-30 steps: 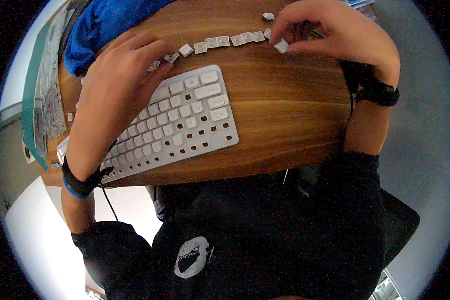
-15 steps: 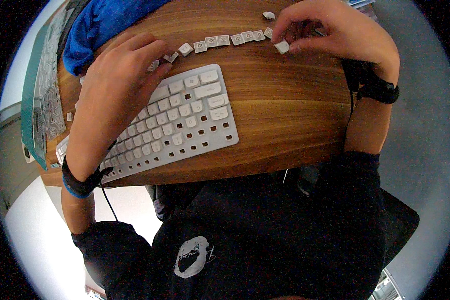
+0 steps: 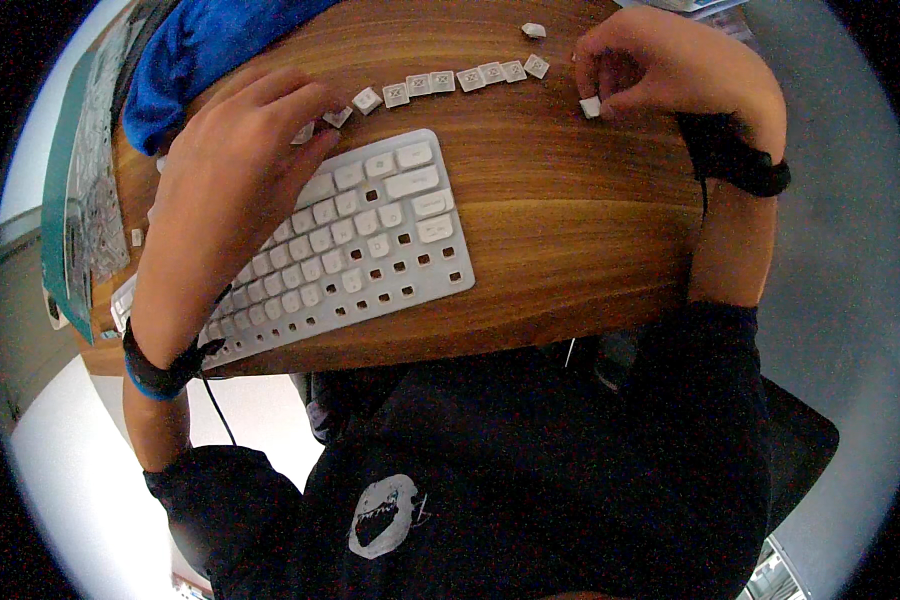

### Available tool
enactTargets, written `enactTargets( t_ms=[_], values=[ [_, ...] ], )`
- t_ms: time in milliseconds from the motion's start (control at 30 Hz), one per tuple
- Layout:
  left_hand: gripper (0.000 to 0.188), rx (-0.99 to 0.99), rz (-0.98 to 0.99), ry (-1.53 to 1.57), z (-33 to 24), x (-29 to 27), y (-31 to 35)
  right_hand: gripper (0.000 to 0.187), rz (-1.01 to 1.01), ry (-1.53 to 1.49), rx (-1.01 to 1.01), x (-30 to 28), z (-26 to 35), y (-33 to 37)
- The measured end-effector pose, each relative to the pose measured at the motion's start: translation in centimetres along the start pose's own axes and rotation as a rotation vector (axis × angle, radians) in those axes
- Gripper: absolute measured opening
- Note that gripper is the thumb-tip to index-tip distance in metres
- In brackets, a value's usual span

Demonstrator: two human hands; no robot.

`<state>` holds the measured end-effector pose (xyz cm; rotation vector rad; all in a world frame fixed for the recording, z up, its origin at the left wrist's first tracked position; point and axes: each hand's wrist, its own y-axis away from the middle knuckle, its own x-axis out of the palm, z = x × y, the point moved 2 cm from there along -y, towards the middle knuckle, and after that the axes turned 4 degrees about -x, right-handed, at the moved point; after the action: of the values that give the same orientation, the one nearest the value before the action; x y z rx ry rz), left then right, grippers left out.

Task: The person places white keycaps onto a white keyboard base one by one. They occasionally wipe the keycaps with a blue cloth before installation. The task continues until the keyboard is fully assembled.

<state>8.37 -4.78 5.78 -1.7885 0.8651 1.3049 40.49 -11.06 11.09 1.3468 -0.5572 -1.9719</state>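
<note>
My right hand (image 3: 675,68), at the far right of the desk, pinches a white keycap (image 3: 591,107) between thumb and fingertips. My left hand (image 3: 250,145) hovers over the upper left part of a white keyboard (image 3: 450,272), fingers curved, thumb apart from them. Its fingertips are nearest a keycap (image 3: 303,134) at the left end of a row; the hand partly hides it. The row of white keycaps (image 3: 443,83) curves across the desk behind the keyboard, several showing their undersides. Bare dark switch openings (image 3: 400,266) show at the keyboard's right and front.
One loose keycap (image 3: 534,31) lies behind the row, and another small white piece (image 3: 137,238) is at the left. A blue cloth (image 3: 185,75) covers the far left of the wooden desk (image 3: 570,230), beside a green mat (image 3: 60,240) and clear plastic (image 3: 100,200).
My right hand has moved right, away from the row's end, with the keycap still pinched. The keycap at that end now shows fully. My left hand has barely moved.
</note>
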Motion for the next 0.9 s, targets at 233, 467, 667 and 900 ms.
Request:
enactTargets(
  t_ms=[233,467,667,900],
  values=[
    [0.018,-0.023,0.015,-0.025,0.0,0.0,0.3,0.028,-0.15,0.079,0.145,-0.3,1.1,0.9],
    [0.018,-0.004,0.024,0.01,-0.1,-0.1,0.0,0.024,-0.654,0.26,-0.186,0.5,-2.6,-2.6],
    [0.019,0.007,0.024,0.027,0.3,0.3,0.1,0.023,-0.51,0.187,-0.192,0.6,-1.6,-2.9],
    [0.019,-0.007,0.028,0.014,0.5,0.4,0.0,0.02,-0.494,0.122,-0.167,1.0,-1.7,-2.9]
  ],
)
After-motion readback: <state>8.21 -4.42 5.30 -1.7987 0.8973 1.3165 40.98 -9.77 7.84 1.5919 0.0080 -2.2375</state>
